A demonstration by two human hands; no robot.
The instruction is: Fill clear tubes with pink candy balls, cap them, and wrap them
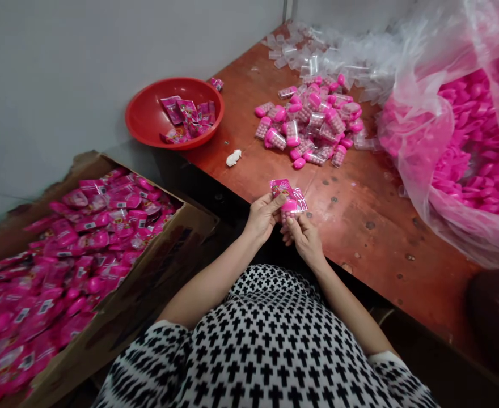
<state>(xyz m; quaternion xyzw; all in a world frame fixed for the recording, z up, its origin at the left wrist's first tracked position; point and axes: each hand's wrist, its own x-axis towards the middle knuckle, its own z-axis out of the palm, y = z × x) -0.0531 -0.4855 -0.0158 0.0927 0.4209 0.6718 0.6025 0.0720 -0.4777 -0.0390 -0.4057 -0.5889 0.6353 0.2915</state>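
Note:
Over the table's near edge, my left hand pinches a small pink printed packet between thumb and fingers. My right hand is closed round the lower end of a small clear bottle of pink candy balls. The bottle's pink cap is up against the packet; whether it is inside, I cannot tell. Shiny wrapper sticks out on the packet's right side. Farther back on the table lies a pile of similar filled bottles with pink caps.
A red bowl with several pink packets stands at the table's left corner. Below it, a cardboard box is full of packed pink packets. A clear bag of pink caps fills the right. Clear empty bottles lie behind; a white scrap lies left.

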